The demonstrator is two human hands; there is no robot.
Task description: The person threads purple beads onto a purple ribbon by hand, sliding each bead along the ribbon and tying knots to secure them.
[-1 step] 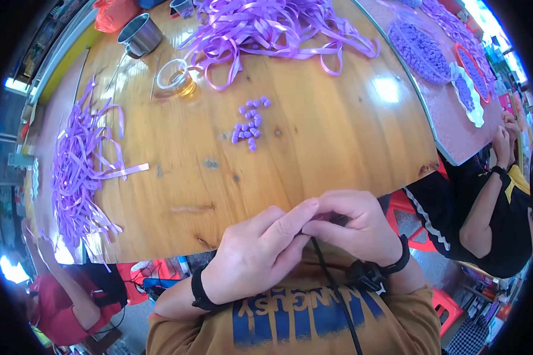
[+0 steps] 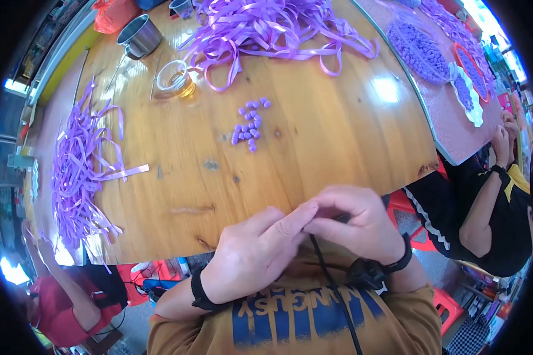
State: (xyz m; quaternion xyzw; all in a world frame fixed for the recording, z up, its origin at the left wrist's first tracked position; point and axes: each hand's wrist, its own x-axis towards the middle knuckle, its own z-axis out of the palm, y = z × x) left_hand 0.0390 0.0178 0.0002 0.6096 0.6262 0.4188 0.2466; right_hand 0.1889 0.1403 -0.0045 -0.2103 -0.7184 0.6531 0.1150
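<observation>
My left hand (image 2: 251, 254) and my right hand (image 2: 358, 228) meet just off the near edge of a round wooden table (image 2: 337, 136). Their fingertips are pinched together, and whatever sits between them is hidden. Both wrists wear black bands, and a black cable (image 2: 331, 284) runs down from the hands over my yellow shirt. Beyond the hands, near the table's middle, lies a small cluster of purple folded pieces (image 2: 250, 124). A big heap of purple ribbon strips (image 2: 266, 26) covers the far side.
More purple ribbons (image 2: 80, 171) lie at the table's left edge. A glass of amber liquid (image 2: 175, 80) and a metal mug (image 2: 139, 36) stand far left. A person in black (image 2: 485, 207) sits right by a pink table (image 2: 450, 124); another in red (image 2: 59, 302) is lower left.
</observation>
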